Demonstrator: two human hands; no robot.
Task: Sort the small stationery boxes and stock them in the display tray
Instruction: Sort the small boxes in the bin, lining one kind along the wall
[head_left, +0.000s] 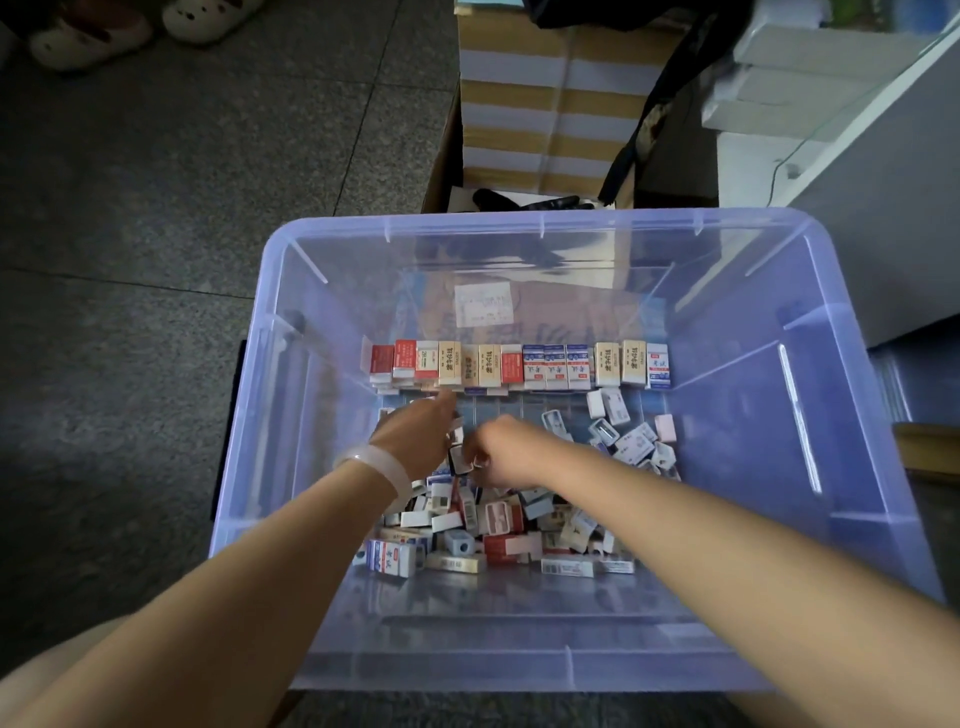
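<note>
A translucent blue plastic bin (810, 395) holds the small stationery boxes. A neat row of upright boxes (519, 366), red, beige and blue-white, lines its far wall. A loose heap of mixed small boxes (498, 530) lies on the bin floor nearer me, with a few more scattered at the right (631, 434). My left hand (415, 434), with a pale bangle on the wrist, reaches down over the heap with fingers bent. My right hand (501, 449) is beside it, fingers curled round a small dark-edged box (460, 460) held between the two hands.
The bin stands on a grey stone-tile floor (156, 234). Stacked cardboard cartons (545, 104) and a black bag strap rise just behind it. A white cabinet (857, 182) stands at the right. Two light slippers (130, 26) lie at the far left.
</note>
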